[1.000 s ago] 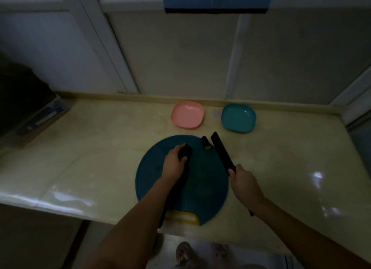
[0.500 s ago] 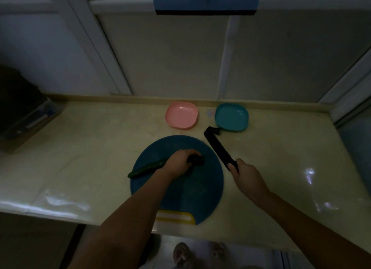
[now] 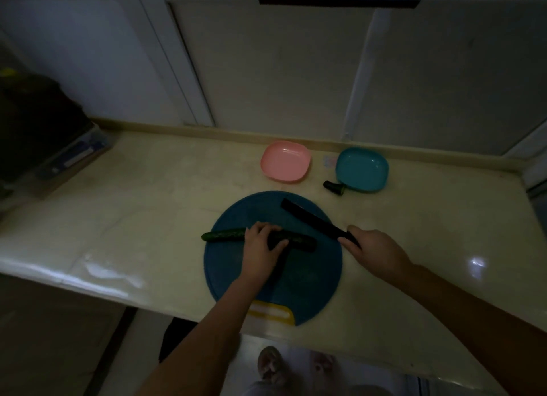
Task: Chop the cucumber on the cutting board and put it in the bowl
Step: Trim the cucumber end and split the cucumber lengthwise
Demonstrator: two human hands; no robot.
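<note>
Pinning a long, bumpy dark-green cucumber crosswise on the round blue cutting board with the left grip, curled over its middle. Clasping a flat black knife in the right grip, just right of the cucumber's right end. On the glossy cream bench: squarish teal bowl, cucumber stub just beside it.
</note>
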